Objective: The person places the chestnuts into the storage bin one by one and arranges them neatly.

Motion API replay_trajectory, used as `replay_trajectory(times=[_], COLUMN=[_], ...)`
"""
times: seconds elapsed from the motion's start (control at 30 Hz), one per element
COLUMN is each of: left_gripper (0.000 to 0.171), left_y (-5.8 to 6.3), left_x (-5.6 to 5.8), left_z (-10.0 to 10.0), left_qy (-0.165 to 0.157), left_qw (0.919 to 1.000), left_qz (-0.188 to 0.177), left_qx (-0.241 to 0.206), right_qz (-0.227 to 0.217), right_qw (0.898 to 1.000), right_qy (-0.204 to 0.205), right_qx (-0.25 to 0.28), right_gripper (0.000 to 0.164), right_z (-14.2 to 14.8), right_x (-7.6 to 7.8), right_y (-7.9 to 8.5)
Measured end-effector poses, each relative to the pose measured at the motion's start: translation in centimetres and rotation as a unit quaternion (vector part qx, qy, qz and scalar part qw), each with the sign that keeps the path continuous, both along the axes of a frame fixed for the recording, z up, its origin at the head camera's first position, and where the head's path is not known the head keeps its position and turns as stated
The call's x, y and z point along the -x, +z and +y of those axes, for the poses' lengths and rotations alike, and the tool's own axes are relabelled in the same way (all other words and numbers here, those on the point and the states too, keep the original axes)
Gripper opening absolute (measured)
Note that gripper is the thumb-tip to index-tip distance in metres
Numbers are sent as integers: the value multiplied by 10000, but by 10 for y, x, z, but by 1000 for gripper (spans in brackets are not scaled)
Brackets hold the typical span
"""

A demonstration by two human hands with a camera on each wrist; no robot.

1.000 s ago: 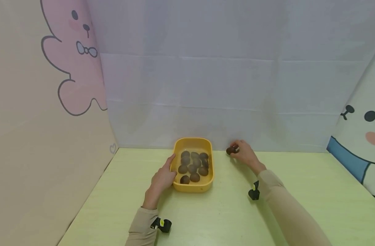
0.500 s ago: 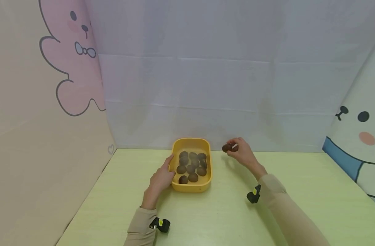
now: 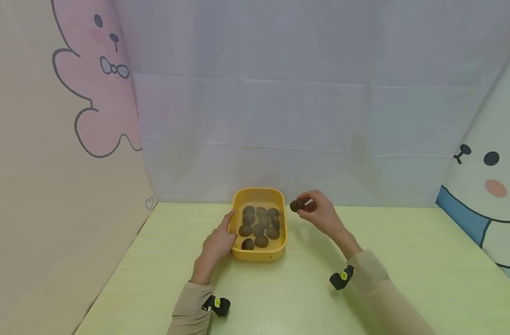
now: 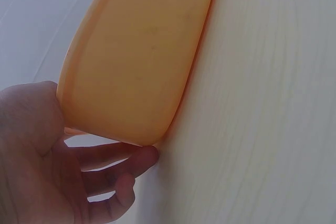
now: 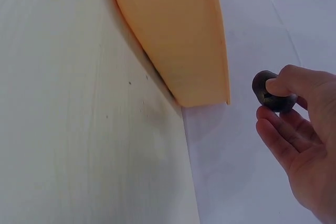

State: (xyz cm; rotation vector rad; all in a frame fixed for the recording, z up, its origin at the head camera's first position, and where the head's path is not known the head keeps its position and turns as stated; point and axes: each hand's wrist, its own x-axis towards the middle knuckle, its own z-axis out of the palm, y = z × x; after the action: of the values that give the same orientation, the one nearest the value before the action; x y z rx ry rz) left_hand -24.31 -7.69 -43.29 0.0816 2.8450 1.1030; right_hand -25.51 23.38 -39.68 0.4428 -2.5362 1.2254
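Note:
A yellow plastic box [image 3: 259,256] stands against the back curtain with several dark brown round pieces [image 3: 258,230] inside. My left hand [image 3: 218,241] grips the left wall of the box; in the left wrist view, curled fingers [image 4: 107,192] lie by the box's end. Just right of the box, above the table, my right hand [image 3: 321,214] pinches another dark brown round piece [image 3: 297,205] between thumb and fingertips. The right wrist view shows this dark, smooth piece [image 5: 262,85] with the thumb over its middle. Its exact kind cannot be told.
A pale yellow-green table [image 3: 296,298] lies under both arms. A whitish curtain [image 3: 255,116] hangs along its back edge. Cartoon-printed cloths [image 3: 104,93] border the left and right sides. Each wrist carries a small black camera [image 3: 341,278].
My right hand has moved left toward the box with the dark brown round piece between its fingers. The left hand keeps its grip on the box wall.

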Motion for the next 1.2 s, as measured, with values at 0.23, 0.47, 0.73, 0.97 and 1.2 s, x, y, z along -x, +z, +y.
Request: replay_trajectory(times=[0.23, 0.47, 0.73, 0.97, 1.2], left_gripper=[69, 69, 68, 68, 69], left_y=[1, 1, 1, 1, 0], left_x=[0, -1, 1, 2, 3], left_z=[1, 2, -1, -1, 0], left_qy=[37, -9, -4, 6, -25], left_qw=[10000, 10000, 10000, 10000, 9999], left_qz=[-8, 17, -9, -23, -72], left_qx=[-4, -22, -28, -66, -97], right_qz=[-30, -51, -5, 232, 357], right_qw=[9999, 9996, 9995, 9989, 9971], right_qy=[86, 3, 274, 392, 117], right_qx=[78, 292, 174, -143, -666], right_gripper=[34, 35, 35, 33, 32], right_z=[-16, -26, -40, -47, -50], right_x=[-12, -22, -25, -25, -23], right_y=[-5, -8, -8, -12, -18])
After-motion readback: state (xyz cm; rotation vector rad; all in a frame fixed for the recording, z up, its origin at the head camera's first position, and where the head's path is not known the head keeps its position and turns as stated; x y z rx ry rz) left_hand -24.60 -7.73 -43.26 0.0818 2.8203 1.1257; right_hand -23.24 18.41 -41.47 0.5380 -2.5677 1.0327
